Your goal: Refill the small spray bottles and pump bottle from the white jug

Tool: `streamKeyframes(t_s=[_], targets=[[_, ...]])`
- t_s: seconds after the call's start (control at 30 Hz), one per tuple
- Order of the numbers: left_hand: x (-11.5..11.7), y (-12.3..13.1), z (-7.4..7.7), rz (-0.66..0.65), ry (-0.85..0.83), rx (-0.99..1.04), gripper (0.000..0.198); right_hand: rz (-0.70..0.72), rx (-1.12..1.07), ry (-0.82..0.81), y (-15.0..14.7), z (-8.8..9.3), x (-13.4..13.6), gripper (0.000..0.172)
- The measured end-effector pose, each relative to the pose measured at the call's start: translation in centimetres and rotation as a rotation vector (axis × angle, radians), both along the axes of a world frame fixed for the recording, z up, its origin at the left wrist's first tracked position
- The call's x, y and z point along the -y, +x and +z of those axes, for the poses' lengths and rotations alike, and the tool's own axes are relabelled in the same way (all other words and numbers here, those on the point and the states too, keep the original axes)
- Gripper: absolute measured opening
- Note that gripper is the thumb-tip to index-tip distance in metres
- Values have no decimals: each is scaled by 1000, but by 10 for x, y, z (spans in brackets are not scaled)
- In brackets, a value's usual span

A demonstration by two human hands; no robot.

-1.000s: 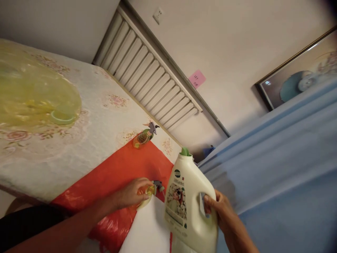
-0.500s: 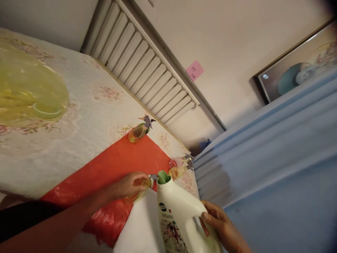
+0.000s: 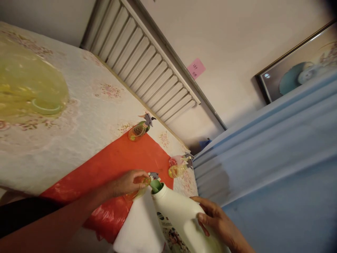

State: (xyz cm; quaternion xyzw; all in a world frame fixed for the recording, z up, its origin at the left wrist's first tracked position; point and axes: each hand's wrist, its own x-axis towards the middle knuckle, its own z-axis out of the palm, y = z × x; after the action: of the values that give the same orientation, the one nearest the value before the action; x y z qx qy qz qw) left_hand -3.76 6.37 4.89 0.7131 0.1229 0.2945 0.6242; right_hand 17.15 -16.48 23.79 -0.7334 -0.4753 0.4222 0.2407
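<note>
My right hand (image 3: 218, 221) is wrapped round the handle of a large cream detergent jug (image 3: 181, 211), which is tilted to the left. The jug's green spout (image 3: 157, 186) is close to the mouth of a clear bottle (image 3: 137, 195). My left hand (image 3: 134, 181) pinches that bottle at its neck; the hand and a white container (image 3: 140, 221) hide part of it. Whether liquid is flowing, I cannot see. A grey spray head (image 3: 153, 175) shows just behind the bottle mouth. Red plastic sheeting (image 3: 113, 168) lies underneath.
A spray bottle (image 3: 138, 130) stands at the sheet's far edge. Other spray bottles (image 3: 177, 170) cluster at the right corner. A large translucent yellow container (image 3: 31, 84) stands left on the floral tablecloth (image 3: 86, 133). A white rack (image 3: 150, 66) and a blue curtain (image 3: 276, 158) border the table.
The jug has tipped further left and its spout has come down to the neck of the clear bottle. My right hand has moved with it; my left hand has barely shifted.
</note>
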Motion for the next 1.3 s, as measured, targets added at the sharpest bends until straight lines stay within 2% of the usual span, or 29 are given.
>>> streamKeyframes(t_s=[0.43,1.3], targets=[[2,-2,2,-22,-9,24,29,10,-5,-22,-7,8,-11,50],[1,1,-1,-4,18,22,28,28,77,-93,-15,26,-23,59]])
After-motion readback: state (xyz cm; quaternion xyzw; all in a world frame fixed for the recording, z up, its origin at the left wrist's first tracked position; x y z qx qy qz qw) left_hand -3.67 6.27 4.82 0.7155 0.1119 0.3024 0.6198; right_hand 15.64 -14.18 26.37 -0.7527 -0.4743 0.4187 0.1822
